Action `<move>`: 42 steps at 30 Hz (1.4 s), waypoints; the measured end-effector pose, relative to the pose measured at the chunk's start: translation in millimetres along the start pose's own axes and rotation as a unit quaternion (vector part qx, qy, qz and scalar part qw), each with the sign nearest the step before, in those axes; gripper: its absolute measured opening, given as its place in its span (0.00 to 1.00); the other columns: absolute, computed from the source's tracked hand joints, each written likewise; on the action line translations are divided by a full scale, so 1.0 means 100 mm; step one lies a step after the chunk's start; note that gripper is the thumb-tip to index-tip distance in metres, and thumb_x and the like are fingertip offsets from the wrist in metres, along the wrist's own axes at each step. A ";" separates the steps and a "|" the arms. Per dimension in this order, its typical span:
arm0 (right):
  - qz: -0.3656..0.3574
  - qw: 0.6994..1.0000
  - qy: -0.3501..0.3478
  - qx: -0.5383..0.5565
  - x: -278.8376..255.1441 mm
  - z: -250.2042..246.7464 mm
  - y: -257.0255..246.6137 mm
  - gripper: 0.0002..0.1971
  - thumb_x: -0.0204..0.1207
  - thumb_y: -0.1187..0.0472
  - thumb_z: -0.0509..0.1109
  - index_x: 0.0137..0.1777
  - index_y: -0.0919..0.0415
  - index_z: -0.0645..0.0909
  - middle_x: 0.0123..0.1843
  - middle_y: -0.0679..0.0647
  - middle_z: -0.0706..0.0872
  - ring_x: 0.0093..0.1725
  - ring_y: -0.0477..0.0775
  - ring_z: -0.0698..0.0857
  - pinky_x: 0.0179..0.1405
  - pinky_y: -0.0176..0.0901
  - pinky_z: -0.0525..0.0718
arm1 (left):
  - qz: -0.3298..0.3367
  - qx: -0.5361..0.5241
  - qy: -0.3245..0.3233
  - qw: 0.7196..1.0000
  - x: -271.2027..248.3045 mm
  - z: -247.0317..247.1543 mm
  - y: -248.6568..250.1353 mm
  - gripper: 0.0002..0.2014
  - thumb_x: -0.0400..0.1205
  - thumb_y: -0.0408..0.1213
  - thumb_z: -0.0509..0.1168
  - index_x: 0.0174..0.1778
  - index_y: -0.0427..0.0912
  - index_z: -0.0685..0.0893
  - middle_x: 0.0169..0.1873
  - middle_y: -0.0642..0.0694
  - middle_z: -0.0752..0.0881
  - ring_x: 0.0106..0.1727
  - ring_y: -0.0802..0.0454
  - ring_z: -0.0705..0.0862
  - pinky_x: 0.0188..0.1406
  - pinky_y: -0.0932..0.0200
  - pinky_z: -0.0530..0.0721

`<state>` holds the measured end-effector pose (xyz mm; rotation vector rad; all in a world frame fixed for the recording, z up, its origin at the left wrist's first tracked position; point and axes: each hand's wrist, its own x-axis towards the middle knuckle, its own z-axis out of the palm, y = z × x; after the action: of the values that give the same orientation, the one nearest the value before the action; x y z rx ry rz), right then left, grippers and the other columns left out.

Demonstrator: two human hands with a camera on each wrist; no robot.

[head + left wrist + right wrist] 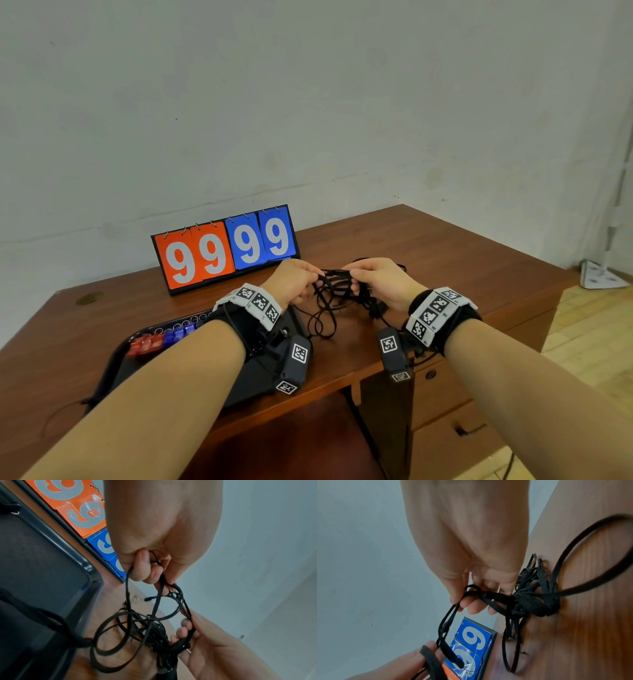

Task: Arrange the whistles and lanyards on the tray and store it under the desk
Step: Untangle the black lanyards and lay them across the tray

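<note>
A tangle of black lanyards [334, 291] hangs between both hands above the wooden desk [428, 246], its loops trailing onto the wood. My left hand [301, 279] pinches strands of the lanyards [154, 623] with curled fingers [142, 566]. My right hand [364, 279] grips the knotted bundle of lanyards [536, 599] with its fingertips [476, 607]. A black tray [137, 370] lies at the desk's front left under my left forearm. Red whistles [144, 344] and blue whistles [178, 335] lie in a row near its far rim.
A flip scoreboard [224, 248] reading 99 in orange and 99 in blue stands at the back of the desk by the wall. Desk drawers [445, 411] are at the front right. A dark chair seat [291, 445] sits below the desk's front edge.
</note>
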<state>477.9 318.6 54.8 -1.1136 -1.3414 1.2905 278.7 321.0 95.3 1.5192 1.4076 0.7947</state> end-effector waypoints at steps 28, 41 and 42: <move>-0.092 0.949 0.128 -0.274 -0.05 0.12 -0.29 0.16 0.81 0.55 0.67 0.69 0.50 0.82 0.68 0.48 0.84 0.68 0.49 0.80 0.72 0.50 0.77 | 0.029 0.014 0.029 0.999 -0.20 -0.18 0.11 0.12 0.87 0.29 0.57 0.47 0.41 0.86 0.32 0.45 0.80 0.25 0.56 0.67 0.19 0.65 0.63; -0.164 0.963 0.043 -0.211 -0.43 0.77 -0.96 0.10 0.79 0.67 0.69 0.56 0.61 0.89 0.48 0.57 0.92 0.48 0.52 0.90 0.49 0.39 0.88 | 0.092 -0.023 0.011 0.995 -0.78 -0.52 0.34 0.11 0.85 0.30 0.60 0.49 0.39 0.89 0.29 0.45 0.83 0.27 0.53 0.78 0.23 0.59 0.77; -0.158 0.963 0.049 -0.212 -0.45 0.80 -0.99 0.09 0.80 0.68 0.68 0.55 0.61 0.88 0.48 0.59 0.92 0.46 0.53 0.90 0.46 0.38 0.88 | 0.095 -0.031 0.013 0.995 -0.85 -0.58 0.34 0.11 0.85 0.28 0.59 0.50 0.39 0.88 0.34 0.43 0.86 0.32 0.52 0.83 0.31 0.54 0.84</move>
<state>405.1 258.4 151.0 -1.1676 -1.6874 0.7239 227.9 249.3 159.3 1.6155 1.2590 0.9685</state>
